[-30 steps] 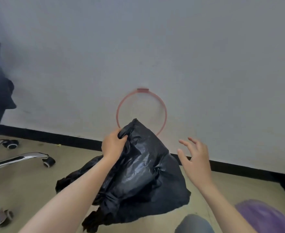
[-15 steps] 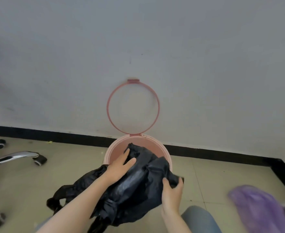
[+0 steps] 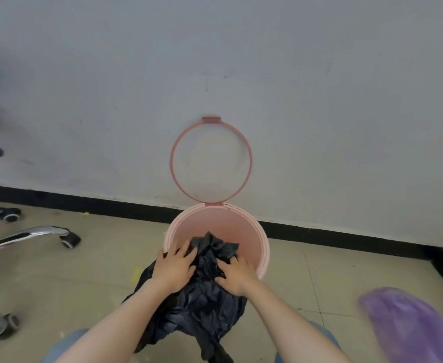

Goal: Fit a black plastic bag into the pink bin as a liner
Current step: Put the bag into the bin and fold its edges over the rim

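The pink bin (image 3: 251,231) stands on the floor against the wall, its pink ring lid (image 3: 249,163) flipped up against the wall. A crumpled black plastic bag (image 3: 202,305) drapes over the bin's near rim, with its top bunch lying inside the opening and the rest hanging down outside toward my knees. My left hand (image 3: 174,267) lies on the bag at the bin's near left rim, fingers spread and pressing into the plastic. My right hand (image 3: 237,275) grips the bag beside it, fingers dug into the folds.
A chrome office-chair base (image 3: 29,235) with castors stands on the floor at left. A blurred purple object (image 3: 408,328) lies at lower right. A black skirting board (image 3: 346,241) runs along the wall and turns a corner at right. My knees show at the bottom edge.
The view has tilted down and the whole bin now shows. Both hands have moved forward and down, pushing the bag's top into the bin opening; the right hand went from the bag's edge onto its folds.
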`<state>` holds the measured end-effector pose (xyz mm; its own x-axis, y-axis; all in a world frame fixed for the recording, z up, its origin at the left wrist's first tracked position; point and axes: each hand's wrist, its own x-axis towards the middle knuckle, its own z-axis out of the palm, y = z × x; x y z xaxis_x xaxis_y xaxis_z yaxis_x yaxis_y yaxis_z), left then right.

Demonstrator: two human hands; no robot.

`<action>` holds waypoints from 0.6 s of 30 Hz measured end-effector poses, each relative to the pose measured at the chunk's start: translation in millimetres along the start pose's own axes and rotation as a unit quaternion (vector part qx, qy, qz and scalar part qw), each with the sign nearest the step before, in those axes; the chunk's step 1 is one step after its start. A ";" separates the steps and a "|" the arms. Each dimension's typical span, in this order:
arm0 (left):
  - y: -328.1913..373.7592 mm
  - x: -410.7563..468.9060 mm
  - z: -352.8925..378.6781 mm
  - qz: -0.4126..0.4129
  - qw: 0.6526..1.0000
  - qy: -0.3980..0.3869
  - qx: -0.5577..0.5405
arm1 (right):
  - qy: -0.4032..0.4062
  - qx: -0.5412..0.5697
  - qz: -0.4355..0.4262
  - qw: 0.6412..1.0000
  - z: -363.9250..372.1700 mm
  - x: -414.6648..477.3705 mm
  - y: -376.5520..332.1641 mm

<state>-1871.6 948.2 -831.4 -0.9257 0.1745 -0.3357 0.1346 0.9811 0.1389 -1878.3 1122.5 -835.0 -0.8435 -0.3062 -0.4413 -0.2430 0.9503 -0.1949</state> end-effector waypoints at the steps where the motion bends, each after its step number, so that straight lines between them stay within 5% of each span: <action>1: -0.4 1.3 0.2 0.001 0.999 -0.043 -0.001 | 0.008 0.014 0.011 1.000 -1.5 -0.5 0.2; 6: -1.6 4.7 3.0 -0.023 0.998 -0.066 0.000 | 0.160 0.052 0.010 0.986 1.7 -33.1 -16.1; 11: -0.1 -5.4 5.3 -0.083 0.985 0.044 -0.146 | -0.006 0.035 -0.077 0.996 20.2 -43.5 -26.9; 14: -10.0 -19.2 5.9 -0.172 0.953 0.049 -0.246 | -0.022 0.069 -0.078 0.994 11.4 -22.0 -21.9; 18: -23.5 -39.2 0.6 -0.138 0.923 0.008 -0.358 | 0.006 0.141 -0.092 0.986 -22.7 -5.9 -14.9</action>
<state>-1838.3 918.3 -822.0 -0.8958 -0.0806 -0.4372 -0.3701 0.6800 0.6330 -1880.6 1111.4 -809.7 -0.8043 -0.4687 -0.3652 -0.2510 0.8251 -0.5062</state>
